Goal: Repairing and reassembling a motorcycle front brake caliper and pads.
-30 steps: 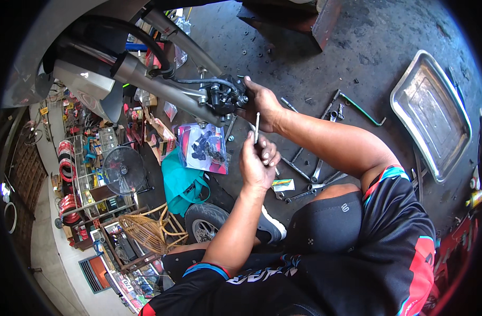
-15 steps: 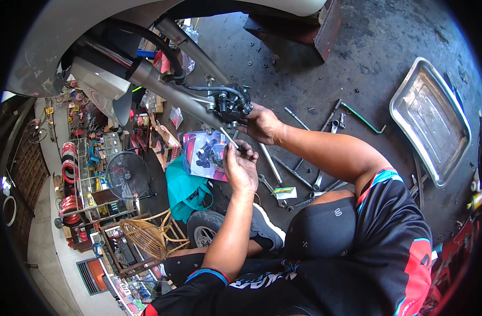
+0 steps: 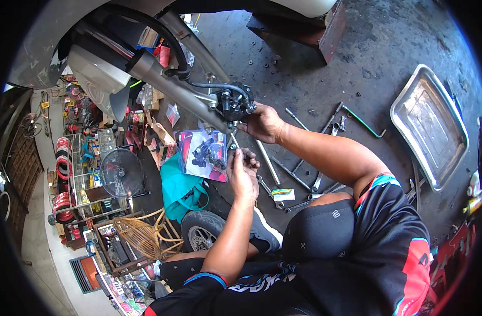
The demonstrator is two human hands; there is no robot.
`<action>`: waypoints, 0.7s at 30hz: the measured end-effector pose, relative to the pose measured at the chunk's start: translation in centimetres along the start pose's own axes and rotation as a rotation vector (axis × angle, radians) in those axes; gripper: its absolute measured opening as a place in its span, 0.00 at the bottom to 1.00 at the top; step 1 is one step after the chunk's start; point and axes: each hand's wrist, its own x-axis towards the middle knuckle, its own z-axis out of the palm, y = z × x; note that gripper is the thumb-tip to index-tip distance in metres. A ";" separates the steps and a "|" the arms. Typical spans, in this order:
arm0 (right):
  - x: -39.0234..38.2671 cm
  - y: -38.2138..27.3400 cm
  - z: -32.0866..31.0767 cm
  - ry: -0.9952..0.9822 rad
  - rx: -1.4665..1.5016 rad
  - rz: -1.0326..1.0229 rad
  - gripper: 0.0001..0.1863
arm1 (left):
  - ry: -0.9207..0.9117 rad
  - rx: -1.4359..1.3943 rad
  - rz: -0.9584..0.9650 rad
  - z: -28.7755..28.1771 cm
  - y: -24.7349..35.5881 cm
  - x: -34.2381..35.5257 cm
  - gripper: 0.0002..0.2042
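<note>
A black brake caliper (image 3: 235,104) hangs at the lower end of the grey fork leg (image 3: 175,90), with a black hose running to it. My right hand (image 3: 267,124) is closed around the caliper's right side; its fingertips are partly hidden behind it. Just below, my left hand (image 3: 245,169) pinches a slim metal bolt (image 3: 233,142) by its head. The shank points up at the caliper's underside, and I cannot tell whether its tip is in a hole. Left of this hand lies a clear plastic package (image 3: 201,155) with a dark part pictured or packed in it.
Wrenches and bars, among them a green-handled one (image 3: 363,122), lie on the floor right of my hands. Farther right is a metal tray (image 3: 430,131). A teal bag (image 3: 179,192), a wheel (image 3: 201,231), a rattan chair (image 3: 141,236) and a fan (image 3: 121,173) stand left.
My left hand has lowered slightly, and the bolt has turned from slanting left to nearly upright beneath the caliper. My right hand stays on the caliper. The whole view has shifted slightly.
</note>
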 end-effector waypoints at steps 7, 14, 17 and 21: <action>-0.2 -0.6 -0.8 -0.104 -0.064 0.026 0.24 | -0.006 0.012 0.077 -0.8 -0.7 0.4 0.09; 1.2 0.9 -2.1 0.118 -0.496 -0.137 0.26 | 0.140 -0.111 0.357 -1.3 1.2 3.2 0.06; 0.6 1.5 -1.1 0.092 -0.333 -0.125 0.25 | 0.146 -0.263 0.422 -2.2 4.0 5.8 0.03; 0.1 3.2 0.0 0.252 -0.465 -0.226 0.20 | 0.145 -0.367 0.419 -2.0 7.7 8.5 0.07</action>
